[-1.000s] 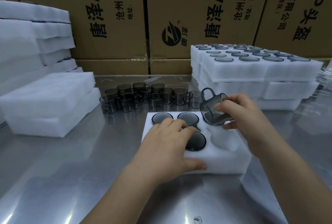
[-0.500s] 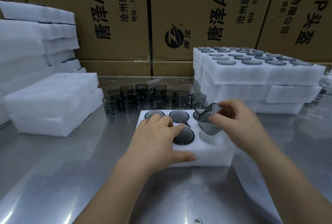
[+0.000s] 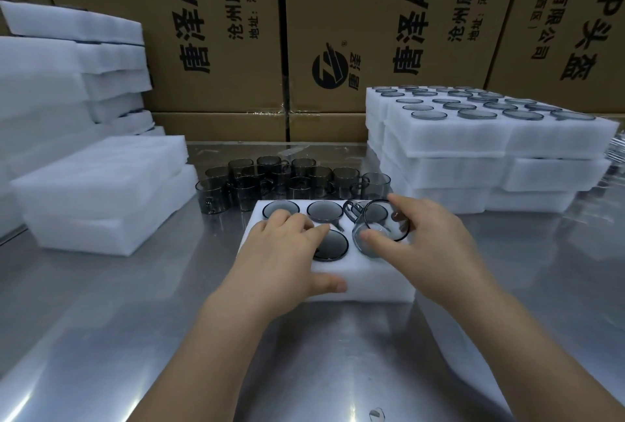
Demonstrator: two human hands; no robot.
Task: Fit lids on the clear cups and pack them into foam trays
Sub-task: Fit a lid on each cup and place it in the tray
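Observation:
A white foam tray (image 3: 372, 281) lies on the steel table in front of me, with smoky clear cups seated in its left and middle holes. My left hand (image 3: 284, 259) rests on the tray's left part, fingers over a hole and thumb against the front wall. My right hand (image 3: 429, 239) grips a tilted clear cup (image 3: 380, 224) with a handle, its base going into the front right hole. Behind the tray stands a cluster of loose cups (image 3: 291, 178).
Stacked foam trays filled with cups (image 3: 490, 137) stand at the right. Blank foam blocks (image 3: 101, 191) are piled at the left. Cardboard boxes (image 3: 372, 32) wall off the back. Bare steel table (image 3: 304, 371) lies near me.
My right hand has brought the cup down and leftward from above the tray's right edge into the front right hole. The left hand has stayed on the tray.

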